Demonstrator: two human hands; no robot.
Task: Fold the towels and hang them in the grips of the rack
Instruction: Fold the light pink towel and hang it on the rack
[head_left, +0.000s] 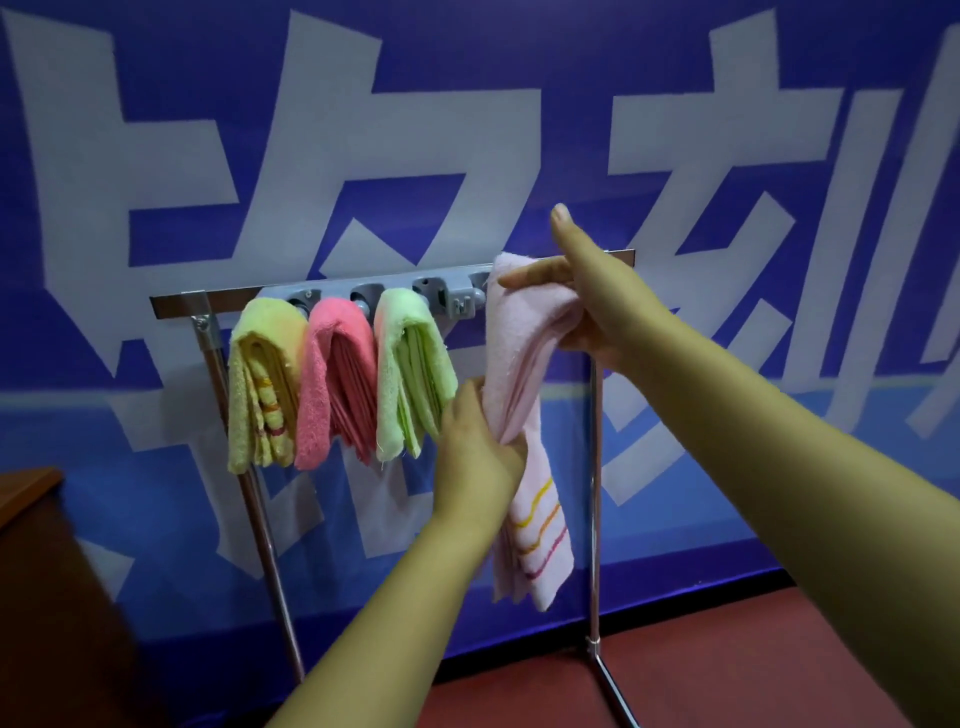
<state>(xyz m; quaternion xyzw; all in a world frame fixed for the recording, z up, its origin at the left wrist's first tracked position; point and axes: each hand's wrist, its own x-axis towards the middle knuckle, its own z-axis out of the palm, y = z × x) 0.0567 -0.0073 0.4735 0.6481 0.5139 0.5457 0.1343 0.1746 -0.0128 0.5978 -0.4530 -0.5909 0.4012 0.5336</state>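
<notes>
Yellow towel (262, 384), pink towel (332, 384), green towel (410, 369), striped pale-pink towel (519, 364), blue-white banner (467, 130).

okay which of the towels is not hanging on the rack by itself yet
The pale pink towel: the left hand and right hand grip it, while the yellow, bright pink and green towels hang untouched.

The place looks like a staged recording or demonstration room, not a home. A large blue banner (519, 130) printed with huge pale characters covers the whole back wall. A bare metal rack (596, 467) stands free on a dark red floor (753, 649), and a brown wooden table (26, 493) edge shows at left.
</notes>
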